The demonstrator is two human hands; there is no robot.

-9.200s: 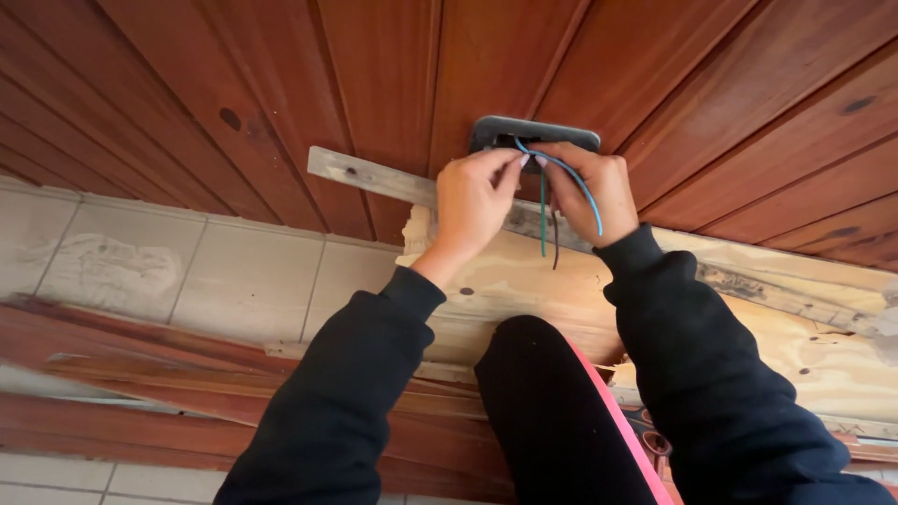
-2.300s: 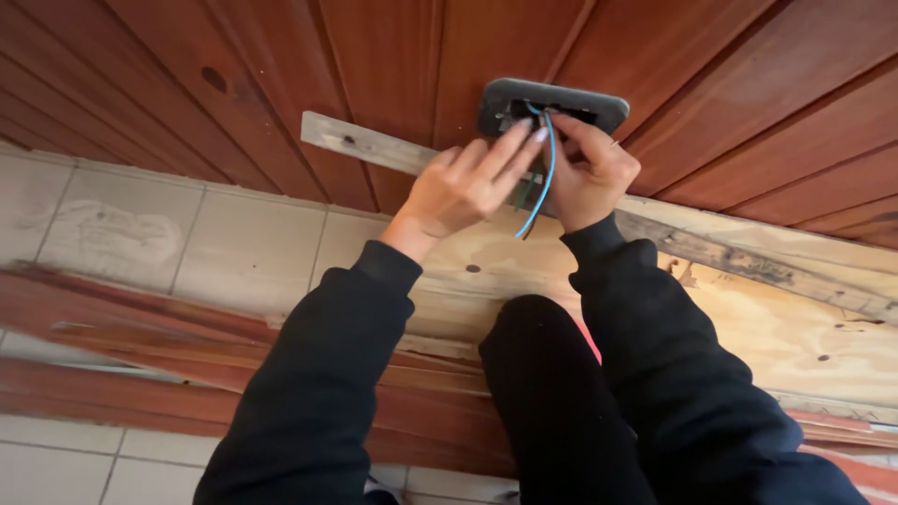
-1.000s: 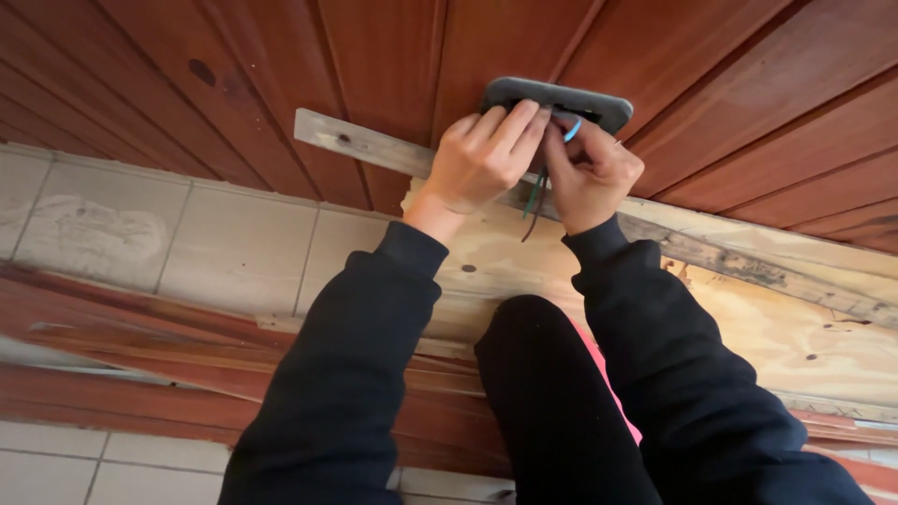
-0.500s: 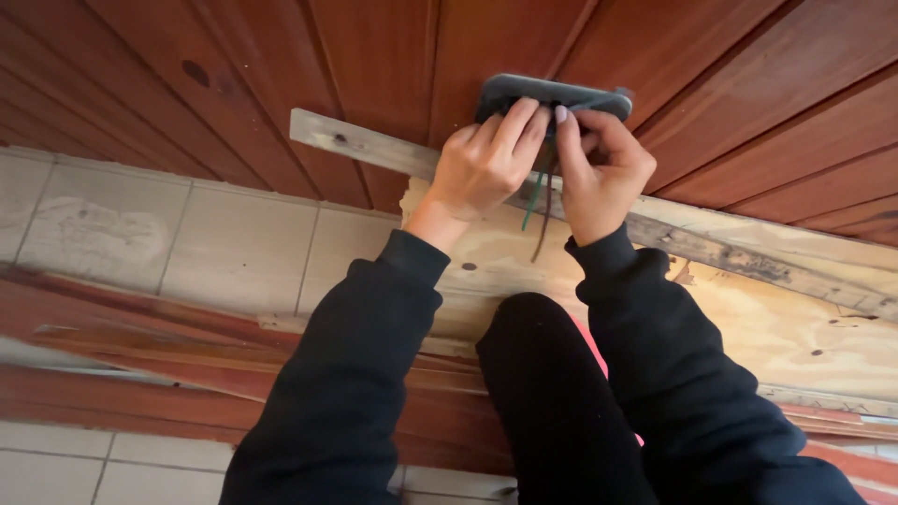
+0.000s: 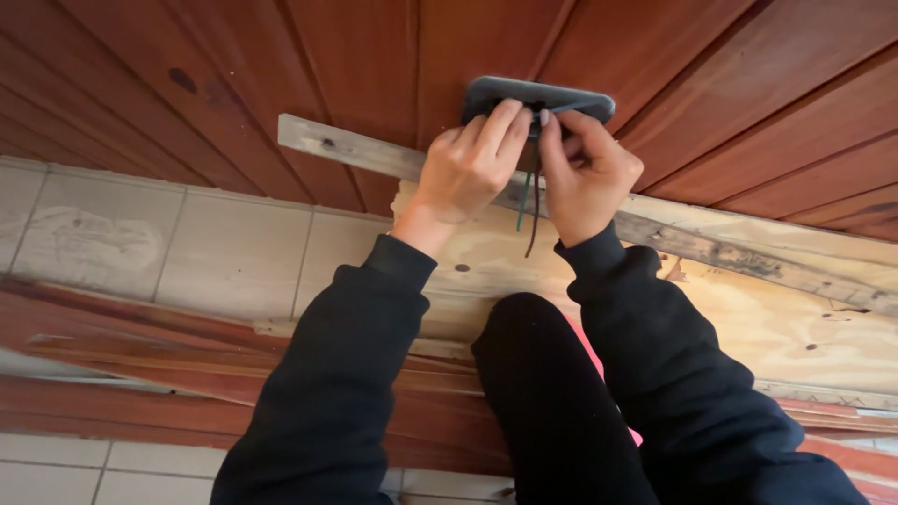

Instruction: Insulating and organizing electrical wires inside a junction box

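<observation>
A dark grey electrical box (image 5: 538,95) is set into a reddish wooden panel wall (image 5: 309,84). Both hands work at its opening, fingertips close together. My left hand (image 5: 468,168) has its fingers curled against the box's lower edge, pinching the wires there. My right hand (image 5: 585,173) grips the same bundle just to the right. Thin green and dark wires (image 5: 528,206) hang down between the two hands. Both arms wear black sleeves.
A weathered grey wooden slat (image 5: 346,150) runs slantwise under the box. Pale plywood (image 5: 786,318) lies lower right, beige tiles (image 5: 187,252) at left, and reddish planks (image 5: 140,346) lie across the floor. My knee in black trousers (image 5: 552,393) sits between my arms.
The blue wire that looped out between the hands has been tucked in toward the box; only short green and dark ends now hang. My hands have closed in together at the box opening.
</observation>
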